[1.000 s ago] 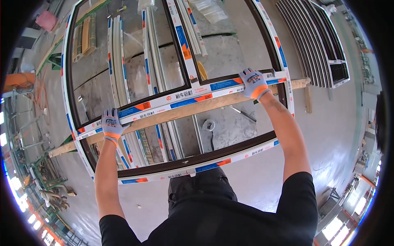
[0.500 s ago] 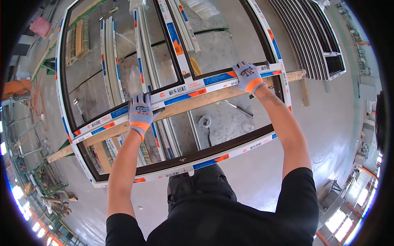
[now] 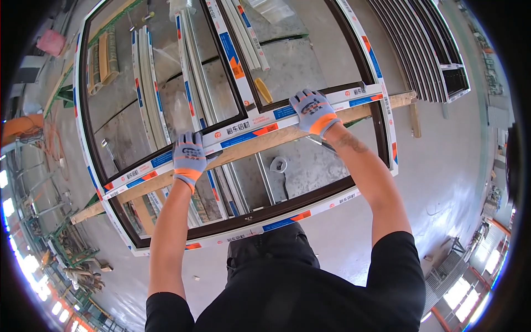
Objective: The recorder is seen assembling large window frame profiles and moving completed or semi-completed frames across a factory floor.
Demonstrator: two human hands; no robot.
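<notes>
A large window frame [image 3: 239, 126], dark on its inner edges and covered in white, blue and orange protective film, spreads out in front of me. My left hand [image 3: 189, 155], in a grey and orange work glove, is wrapped over its crossbar left of the middle. Farther right on the same bar, my right hand [image 3: 314, 113] grips with a matching glove, its fingers over the far edge. Both thumbs are partly hidden. Just under the crossbar runs a wooden beam [image 3: 249, 147], and the frame's near rail [image 3: 251, 227] lies close to my body.
Several long film-wrapped profiles [image 3: 191, 72] show through the frame's openings, with a tape roll [image 3: 279, 164] and a yellow piece [image 3: 263, 90] below. At right stands a stack of dark frames [image 3: 412, 52]. Cardboard-wrapped pieces [image 3: 105, 58] lie at left.
My right hand has moved left along the crossbar, nearer the middle post. My left hand keeps its place on the bar. The whole view has shifted slightly.
</notes>
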